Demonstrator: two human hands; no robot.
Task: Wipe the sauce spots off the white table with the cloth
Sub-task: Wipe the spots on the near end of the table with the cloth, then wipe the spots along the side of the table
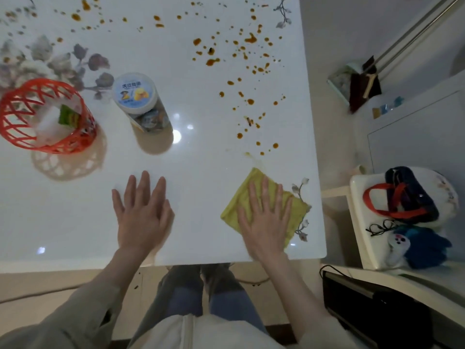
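Nearest the table point(201, 172) edge, both hands are laid flat. The R hand point(264, 217) is pressed palm-down on the yellow cloth point(298, 210), which is spread flat at the near R corner of the table, partly over a small printed flower sprig. R fingers point(264, 190) are kept straight and slightly fanned, nothing curled or pinched; that way pressure is likely spread across the cloth so it can be pushed rather than bunched. The L hand point(143, 215) is rested on bare tabletop well to the L of the cloth. Its fingers point(144, 182) are straight and spread, w/ nothing held, prob. as a brace while the R arm is leaned on. Just beyond the cloth's far corner a faint yellowish smear point(256, 159) is seen, then the sauce spots point(247, 102) are met: a loose trail up the R side, thickening into denser clusters mid-table and along the far edge. Most of the job is judged undone, and the cloth is sat right below the nearest drops, so a forward push looks the obvious start. Further L, clear of the spots, a lidded snack jar point(136, 94) and an orange basket point(42, 83) are stood nr a grey floral print point(83, 61).
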